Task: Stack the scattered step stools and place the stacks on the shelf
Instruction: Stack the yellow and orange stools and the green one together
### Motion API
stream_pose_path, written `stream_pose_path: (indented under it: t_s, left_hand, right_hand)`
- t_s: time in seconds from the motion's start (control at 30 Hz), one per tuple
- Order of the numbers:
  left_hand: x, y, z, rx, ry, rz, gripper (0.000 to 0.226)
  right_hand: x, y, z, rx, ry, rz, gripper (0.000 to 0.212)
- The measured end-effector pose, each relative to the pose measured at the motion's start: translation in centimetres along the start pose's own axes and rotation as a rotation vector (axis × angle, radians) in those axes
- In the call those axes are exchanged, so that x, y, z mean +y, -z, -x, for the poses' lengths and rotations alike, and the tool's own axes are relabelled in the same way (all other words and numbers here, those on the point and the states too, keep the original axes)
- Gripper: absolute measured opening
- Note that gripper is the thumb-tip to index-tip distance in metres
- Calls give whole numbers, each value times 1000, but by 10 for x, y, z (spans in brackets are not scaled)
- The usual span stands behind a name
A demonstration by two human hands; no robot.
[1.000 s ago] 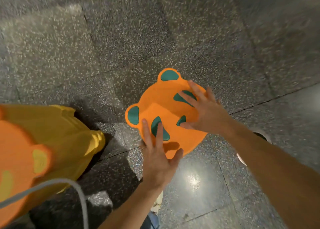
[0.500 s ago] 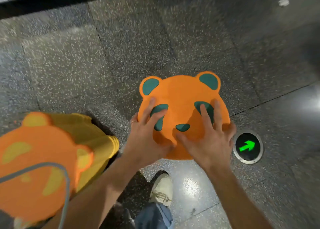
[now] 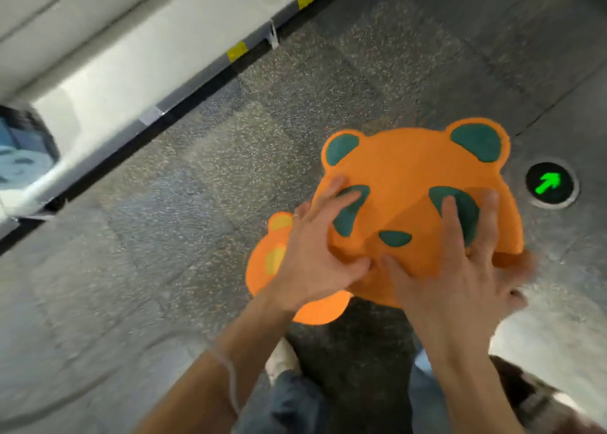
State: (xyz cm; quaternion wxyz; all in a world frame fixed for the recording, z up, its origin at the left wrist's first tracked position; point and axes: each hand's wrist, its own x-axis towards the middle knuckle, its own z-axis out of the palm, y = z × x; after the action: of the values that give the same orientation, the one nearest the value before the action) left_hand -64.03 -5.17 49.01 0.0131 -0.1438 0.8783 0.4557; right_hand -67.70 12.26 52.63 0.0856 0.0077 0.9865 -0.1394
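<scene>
An orange panda-faced step stool (image 3: 407, 170) with teal ears, eyes and nose is held in the air at centre right. My left hand (image 3: 315, 253) grips its near left edge, fingers over the left eye. My right hand (image 3: 460, 269) grips the near right edge, fingers over the right eye. Below and to the left, a second orange stool (image 3: 262, 269) with yellow patches is partly hidden under the held stool and my left hand.
A white shelf unit (image 3: 131, 55) with a dark base strip runs along the upper left. A round floor light with a green arrow (image 3: 550, 183) sits at the right. My shoes and jeans (image 3: 289, 384) are at the bottom on the speckled grey floor.
Both hands closed on the teal-faced stool and lifted it. It now hangs over the yellow-patched stool, which was far off at the left before. The view swung toward the shelf.
</scene>
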Motion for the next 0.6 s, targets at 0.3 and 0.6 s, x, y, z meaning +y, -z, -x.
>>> stream_pose_path:
  t_s: [0.3, 0.6]
  left_hand:
    - [-9, 21, 55, 20, -115, -357, 83]
    - [-99, 33, 82, 13, 108, -458, 86]
  right_hand:
    - [-4, -51, 115, 21, -183, -105, 111]
    - [-31, -137, 118, -288, -101, -215, 107]
